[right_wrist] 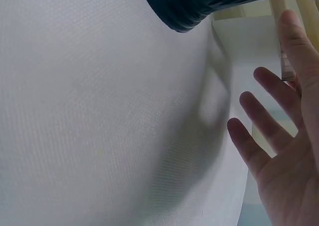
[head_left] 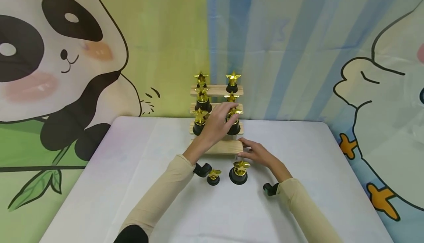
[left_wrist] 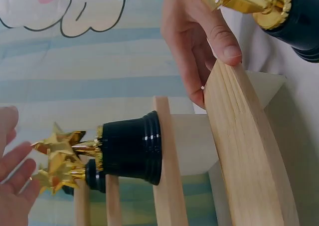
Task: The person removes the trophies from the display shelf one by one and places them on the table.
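A wooden tiered rack stands at the back of the table, gold star trophies with black bases on its upper boards. My left hand (head_left: 220, 120) reaches over it, fingers loosely spread beside the star of a right-side trophy (left_wrist: 132, 146); nothing is held, and whether fingertips touch the star I cannot tell. At the lowest board (head_left: 225, 147), my right hand (head_left: 260, 154) pinches the right end, thumb on one face and index finger round the other. In the right wrist view its other fingers (right_wrist: 269, 116) are extended. That board carries no trophy.
In front of the rack, a larger trophy (head_left: 238, 177) and a small trophy (head_left: 213, 179) stand on the white table (head_left: 159, 140). A printed cloth (head_left: 281, 52) with cartoon animals hangs behind. Black wrist mounts (head_left: 271, 189) project from both arms.
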The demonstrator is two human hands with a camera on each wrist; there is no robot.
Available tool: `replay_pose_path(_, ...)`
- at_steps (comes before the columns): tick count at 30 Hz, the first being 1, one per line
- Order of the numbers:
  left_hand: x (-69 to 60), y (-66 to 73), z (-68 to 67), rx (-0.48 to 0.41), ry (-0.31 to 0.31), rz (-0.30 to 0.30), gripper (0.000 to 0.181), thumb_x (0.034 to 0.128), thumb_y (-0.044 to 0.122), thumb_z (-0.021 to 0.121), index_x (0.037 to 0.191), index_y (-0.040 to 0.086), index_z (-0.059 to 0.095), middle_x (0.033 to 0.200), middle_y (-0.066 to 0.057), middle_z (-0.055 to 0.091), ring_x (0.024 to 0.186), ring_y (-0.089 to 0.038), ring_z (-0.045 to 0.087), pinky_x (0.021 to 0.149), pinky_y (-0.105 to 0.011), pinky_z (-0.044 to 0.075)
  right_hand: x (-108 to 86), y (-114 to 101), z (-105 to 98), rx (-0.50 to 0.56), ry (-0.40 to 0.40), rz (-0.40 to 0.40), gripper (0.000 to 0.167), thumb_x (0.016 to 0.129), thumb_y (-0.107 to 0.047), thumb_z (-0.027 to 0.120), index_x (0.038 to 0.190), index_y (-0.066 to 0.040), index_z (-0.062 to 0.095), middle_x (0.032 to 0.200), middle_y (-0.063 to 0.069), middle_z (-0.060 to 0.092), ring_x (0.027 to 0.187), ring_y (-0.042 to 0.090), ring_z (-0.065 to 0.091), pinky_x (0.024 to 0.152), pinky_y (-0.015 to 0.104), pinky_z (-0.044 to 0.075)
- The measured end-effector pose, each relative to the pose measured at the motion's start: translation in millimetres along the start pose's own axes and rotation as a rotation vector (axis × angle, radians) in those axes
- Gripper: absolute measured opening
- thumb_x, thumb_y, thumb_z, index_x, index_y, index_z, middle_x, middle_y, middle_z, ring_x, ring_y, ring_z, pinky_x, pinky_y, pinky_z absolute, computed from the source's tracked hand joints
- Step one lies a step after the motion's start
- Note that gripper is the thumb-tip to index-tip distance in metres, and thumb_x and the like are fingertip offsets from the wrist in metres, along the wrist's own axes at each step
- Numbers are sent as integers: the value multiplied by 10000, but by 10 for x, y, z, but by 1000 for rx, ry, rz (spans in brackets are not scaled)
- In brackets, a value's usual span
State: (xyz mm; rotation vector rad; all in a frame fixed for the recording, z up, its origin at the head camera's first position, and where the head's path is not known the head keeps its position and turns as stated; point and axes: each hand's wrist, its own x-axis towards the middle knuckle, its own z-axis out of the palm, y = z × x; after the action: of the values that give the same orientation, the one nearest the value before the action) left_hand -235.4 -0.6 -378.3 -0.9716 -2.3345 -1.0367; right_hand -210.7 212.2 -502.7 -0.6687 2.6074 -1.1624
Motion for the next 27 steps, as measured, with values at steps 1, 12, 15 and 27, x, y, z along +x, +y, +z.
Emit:
replay_pose_path(1, 19, -13, 11, 4, -2, -21, 357, 986, 228, 577, 1295, 49, 571, 1300, -83, 605, 1249, -238, 533, 1085, -383, 433, 6, -5, 6, 4, 0, -2, 591, 917, -264, 674, 1423, -64, 443, 1385, 163, 552, 1229, 355, 565, 987, 519, 503)
replay_pose_path(12, 53, -118, 56, 5, -113, -282, 423, 1007, 281, 531, 1353, 40, 500, 1288, -110, 592, 1223, -261, 552, 1033, -404, 471, 34, -57, 32, -1, -11, -22, 614, 918, -316, 664, 1425, -52, 440, 1382, 174, 554, 1227, 360, 567, 977, 501, 513)
replay_pose_path(15, 41, -128, 60, 0, -132, -300, 390, 1009, 288, 525, 1307, 38, 537, 1221, -109, 621, 1147, -258, 595, 960, -400, 507, 37, -65, 33, -3, -18, -19, 611, 923, -315, 658, 1427, -51, 436, 1381, 176, 554, 1229, 361, 565, 979, 505, 511)
replay_pose_path(27, 81, -93, 87, -5, -101, -235, 341, 1007, 294, 526, 1238, 50, 578, 1069, -78, 644, 895, -186, 605, 757, -329, 520, -1, -13, -5, -4, 4, -28, 610, 918, -324, 662, 1423, -61, 443, 1351, 155, 579, 1213, 335, 576, 982, 491, 512)
